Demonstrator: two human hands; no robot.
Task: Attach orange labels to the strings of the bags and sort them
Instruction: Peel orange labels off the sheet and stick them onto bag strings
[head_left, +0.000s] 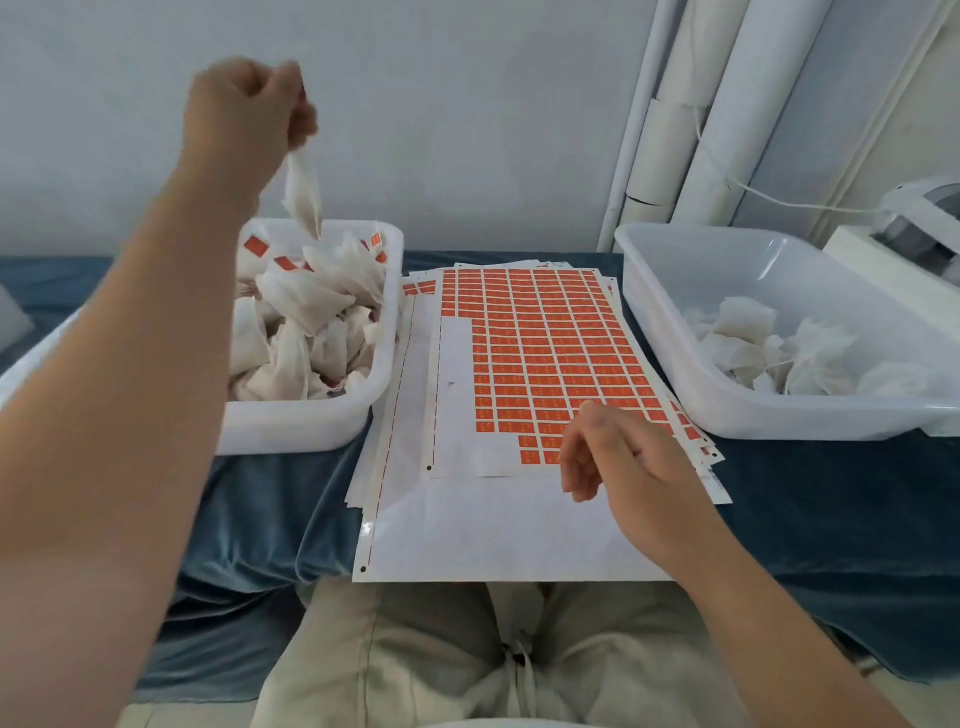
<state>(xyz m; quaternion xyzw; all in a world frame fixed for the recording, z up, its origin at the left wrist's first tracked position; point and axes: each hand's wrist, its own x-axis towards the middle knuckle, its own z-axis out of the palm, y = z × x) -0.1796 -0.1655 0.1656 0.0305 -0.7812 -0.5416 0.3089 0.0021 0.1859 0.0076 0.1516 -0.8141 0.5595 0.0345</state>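
Blue cloth (831, 493) is spread across the middle band of the frame, w/ everything else set on it. At ctr a stack of white backing sheets (467, 530) is laid. The top sheet is covered w/ rows of orange labels (545, 338) from its upper edge down to lower right. Its left strip & bottom part are bare white.

At right, the right bin (675, 364), white plastic, is set just beside the sheets. A loose heap of plain white bags (753, 343) is held in its far right part. At left, the left bin (311, 431), same type, is piled high w/ labelled bags (306, 306). Orange tags are seen among them, mostly toward the bin's back.

White pipes (727, 104) are run up the wall at upper right.

The left hand (249, 109) is raised at upper left. Its fingers are curled and pinched on the top of one bag (303, 195), which is hung below it, directly over the back of the left bin & clear of the pile.

The right hand (623, 457) is held at lower ctr-right over the bottom right corner of the label sheet. Its fingers are loosely curled, thumb up, and nothing is seen gripped.
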